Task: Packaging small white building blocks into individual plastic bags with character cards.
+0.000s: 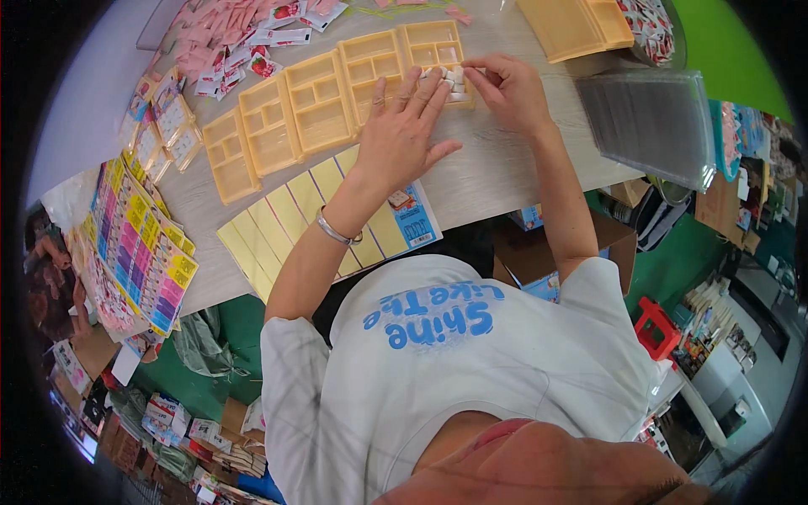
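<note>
A row of pale yellow compartment trays (313,80) runs across the table. In the near compartment of the right-hand tray (430,35) lie several small white pieces (455,79). My left hand (396,139) reaches over this tray with fingers stretched and spread, the fingertips touching or just above the white pieces. At the tray's right edge my right hand (513,94) is closed in a pinch, thumb against index finger. What that pinch holds, if anything, is too small to make out. Partly under my left forearm lies a yellow striped card sheet (286,220) with a blue end.
Pink strips (210,34) and strawberry-printed sachets (286,37) are heaped at the far left. Colourful printed sheets (139,244) hang over the left edge. Clear plastic cases (648,122) stand at right, near stacked yellow trays (568,29). An open carton (610,244) sits below the table.
</note>
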